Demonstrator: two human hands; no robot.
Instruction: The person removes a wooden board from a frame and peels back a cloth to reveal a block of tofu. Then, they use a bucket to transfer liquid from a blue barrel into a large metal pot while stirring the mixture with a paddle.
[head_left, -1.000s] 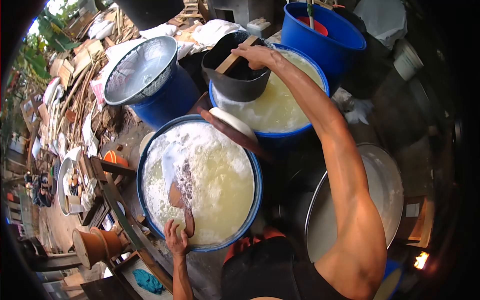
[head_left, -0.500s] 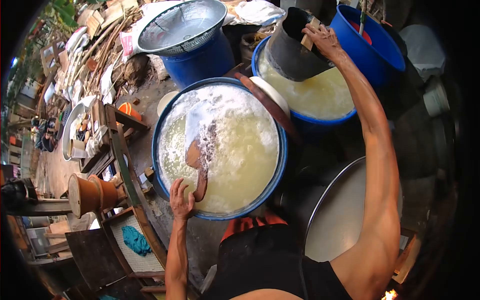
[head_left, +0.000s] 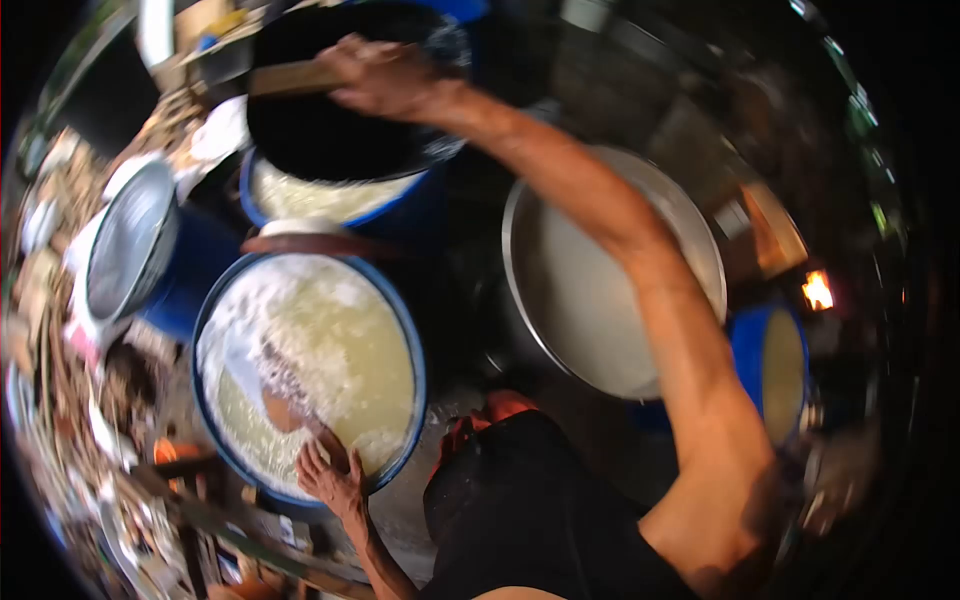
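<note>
Wood pile left, probably; black bucket partly hides blue drum.

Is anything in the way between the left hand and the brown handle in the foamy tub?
Nothing visible: the left hand is close beside the near end of the brown handle; whether they touch is unclear.

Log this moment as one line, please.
right hand: gripping wooden bar of black bucket | left hand: open beside brown-handled tool, contact unclear | blue-rimmed tub: holds foamy liquid and tool
</note>
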